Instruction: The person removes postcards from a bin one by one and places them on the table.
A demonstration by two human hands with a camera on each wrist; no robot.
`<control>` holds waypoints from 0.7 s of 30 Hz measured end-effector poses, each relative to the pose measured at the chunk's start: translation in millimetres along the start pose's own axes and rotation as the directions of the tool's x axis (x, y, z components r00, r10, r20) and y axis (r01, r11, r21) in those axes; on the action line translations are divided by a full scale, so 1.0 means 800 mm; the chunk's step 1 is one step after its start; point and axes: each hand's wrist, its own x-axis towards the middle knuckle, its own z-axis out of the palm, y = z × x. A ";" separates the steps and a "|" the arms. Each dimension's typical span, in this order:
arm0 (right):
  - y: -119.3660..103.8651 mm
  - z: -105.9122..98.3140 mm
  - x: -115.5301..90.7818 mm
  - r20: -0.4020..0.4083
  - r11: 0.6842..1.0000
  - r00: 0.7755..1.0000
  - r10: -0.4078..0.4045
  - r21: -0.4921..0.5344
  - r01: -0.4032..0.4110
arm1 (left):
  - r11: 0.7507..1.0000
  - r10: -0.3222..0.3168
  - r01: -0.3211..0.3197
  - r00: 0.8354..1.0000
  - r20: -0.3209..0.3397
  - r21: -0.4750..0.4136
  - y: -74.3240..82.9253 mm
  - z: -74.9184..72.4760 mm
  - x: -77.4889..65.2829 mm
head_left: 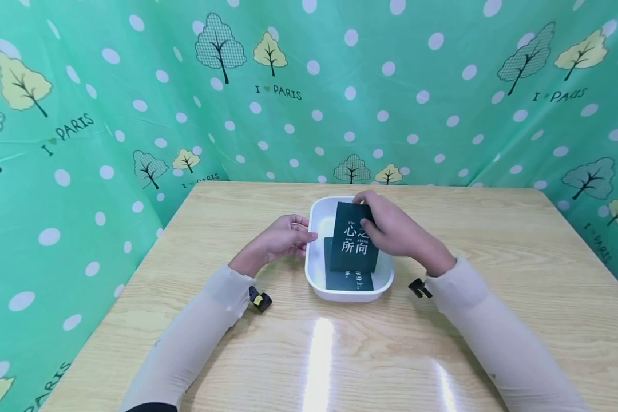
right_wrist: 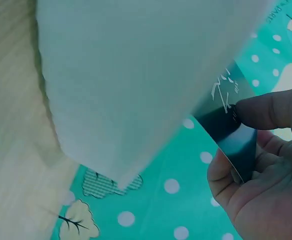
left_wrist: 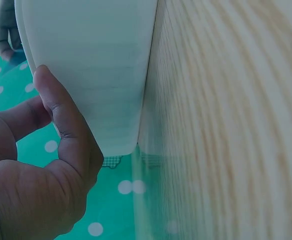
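Observation:
A white plastic basin (head_left: 315, 274) with rounded corners stands on the wooden table. My left hand (head_left: 284, 237) holds its left rim, the thumb at the edge and the other fingers by the outer wall; the left wrist view shows this hand (left_wrist: 61, 150) against the basin's side. My right hand (head_left: 391, 226) pinches a dark green card (head_left: 352, 246) with white Chinese characters, tilted up above the basin. In the right wrist view the thumb (right_wrist: 266, 111) presses the card's face, with the fingers behind it. Another dark green card (head_left: 347, 281) lies in the basin, partly covered.
The light wooden table (head_left: 237, 355) extends around the basin. A green polka-dot curtain (head_left: 340, 126) with trees hangs behind the table and along its left side. Black straps with buckles (head_left: 260, 299) hang at both wrists.

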 end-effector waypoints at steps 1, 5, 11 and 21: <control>-0.001 -0.004 -0.001 -0.015 1.000 1.000 -0.008 -0.008 0.008 | 1.000 0.000 0.000 1.000 -0.001 0.002 0.000 0.000 0.000; -0.005 -0.018 -0.003 -0.088 0.999 0.996 -0.030 -0.035 0.027 | 1.000 0.010 -0.010 1.000 -0.009 -0.002 0.001 0.000 0.000; 0.002 -0.036 -0.011 -0.240 0.998 0.970 -0.036 -0.055 0.024 | 1.000 0.001 -0.001 1.000 -0.010 -0.005 -0.002 0.003 -0.005; 0.043 -0.065 -0.021 -0.558 0.951 0.784 0.273 0.035 -0.306 | 1.000 0.007 -0.007 1.000 -0.012 0.001 -0.001 0.004 -0.006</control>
